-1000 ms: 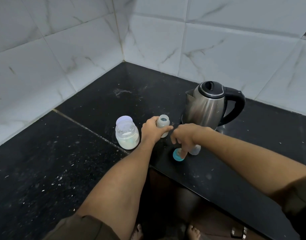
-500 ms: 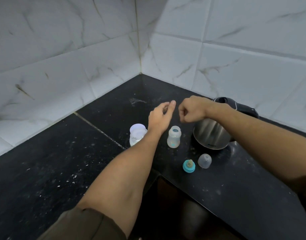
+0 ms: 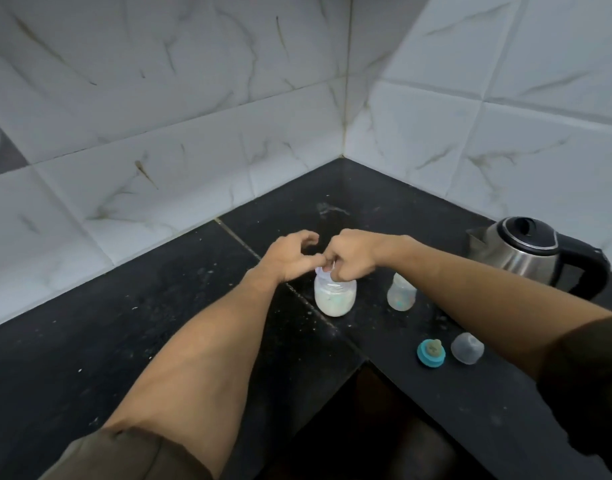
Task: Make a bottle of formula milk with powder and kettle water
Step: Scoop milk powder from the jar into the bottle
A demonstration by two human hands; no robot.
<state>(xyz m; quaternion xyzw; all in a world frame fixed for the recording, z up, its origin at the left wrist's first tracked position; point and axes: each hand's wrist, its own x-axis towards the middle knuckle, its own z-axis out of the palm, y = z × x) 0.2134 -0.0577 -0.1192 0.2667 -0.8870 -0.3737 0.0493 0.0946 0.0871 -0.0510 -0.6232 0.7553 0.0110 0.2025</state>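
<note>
Wrapping the corner, a black speckled counter (image 3: 89,341) meets white marbled tiles (image 3: 159,133). Left hand (image 3: 290,254) curls loosely open; right hand (image 3: 349,254) pinches the powder jar (image 3: 335,296) lid, mostly hidden. Right: open bottle (image 3: 401,292), teat ring (image 3: 431,353), cap (image 3: 467,348), kettle (image 3: 529,252).

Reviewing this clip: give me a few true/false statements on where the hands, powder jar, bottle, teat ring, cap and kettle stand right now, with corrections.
1. Both hands are at the top of the powder jar. True: left hand, right hand.
2. The baby bottle has its teat ring screwed on. False: the teal teat ring lies on the counter.
3. The clear cap sits beside the teat ring. True.
4. The kettle is being tilted over the bottle. False: it stands untouched, lid closed.
</note>
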